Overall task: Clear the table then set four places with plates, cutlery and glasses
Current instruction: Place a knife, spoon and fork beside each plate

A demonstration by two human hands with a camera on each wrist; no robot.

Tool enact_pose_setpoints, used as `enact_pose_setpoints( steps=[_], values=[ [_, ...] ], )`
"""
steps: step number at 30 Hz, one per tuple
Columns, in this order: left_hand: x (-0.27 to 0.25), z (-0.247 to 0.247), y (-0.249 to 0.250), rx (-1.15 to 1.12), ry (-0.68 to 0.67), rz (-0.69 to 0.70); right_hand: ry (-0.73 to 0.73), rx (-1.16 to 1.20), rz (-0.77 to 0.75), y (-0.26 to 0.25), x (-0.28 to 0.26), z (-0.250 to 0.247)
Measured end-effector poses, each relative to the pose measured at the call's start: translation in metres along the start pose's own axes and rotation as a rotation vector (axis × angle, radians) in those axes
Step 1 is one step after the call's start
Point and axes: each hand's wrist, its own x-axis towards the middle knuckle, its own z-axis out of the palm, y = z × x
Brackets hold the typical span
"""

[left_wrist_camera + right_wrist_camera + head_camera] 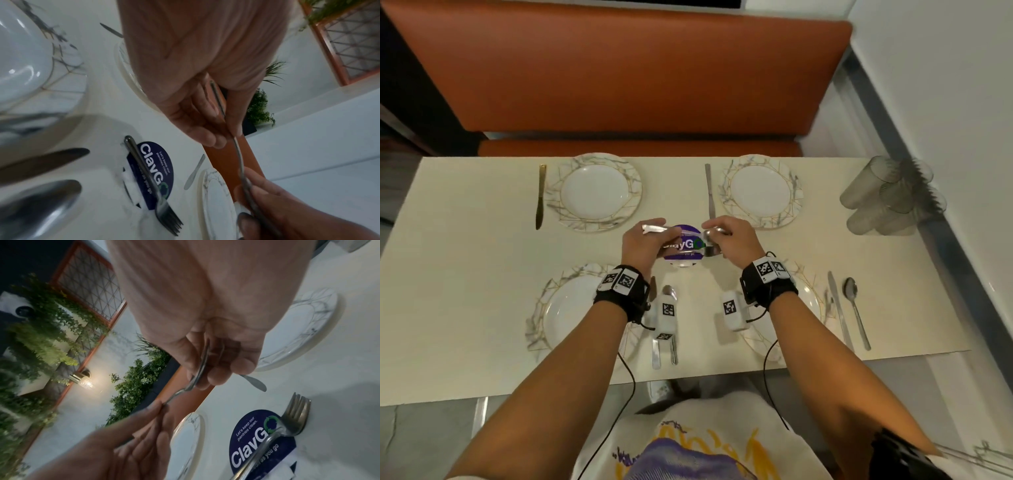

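Observation:
Both my hands meet over the table's middle and hold one metal spoon (681, 232) between them. My left hand (643, 240) pinches its handle (236, 142). My right hand (729, 236) grips the bowl end (202, 363). Below them a fork (152, 183) lies across a purple ClayGo sticker (252, 439). Four marble-rimmed plates are laid: far left (594, 192), far right (760, 190), near left (558, 318), near right (813, 298). Knives lie beside the far plates (540, 195) (709, 190).
Several grey glasses (887, 195) lie heaped at the table's far right corner. A knife (837, 305) and a spoon (854, 308) lie right of the near right plate; another knife (655, 353) and spoon (671, 298) lie between my forearms. An orange bench (619, 68) runs behind the table.

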Motion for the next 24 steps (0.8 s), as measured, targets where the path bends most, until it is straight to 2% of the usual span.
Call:
enact_pose_setpoints(
  steps=[3, 6, 9, 16, 24],
  values=[
    [0.014, 0.014, 0.0, -0.007, 0.054, 0.015, -0.018, -0.09, -0.012, 0.005, 0.005, 0.007],
    [0.026, 0.033, -0.002, 0.008, 0.049, 0.011, 0.007, -0.157, -0.031, 0.008, 0.013, 0.011],
    [0.037, 0.054, -0.003, 0.008, 0.044, 0.004, 0.013, -0.131, 0.018, 0.014, 0.027, 0.012],
    [0.071, 0.085, -0.011, 0.134, -0.057, -0.029, 0.006, -0.118, 0.091, 0.029, 0.067, -0.007],
    [0.121, 0.112, -0.003, 0.129, 0.001, -0.033, 0.038, -0.149, 0.058, 0.036, 0.109, -0.027]
  ],
)
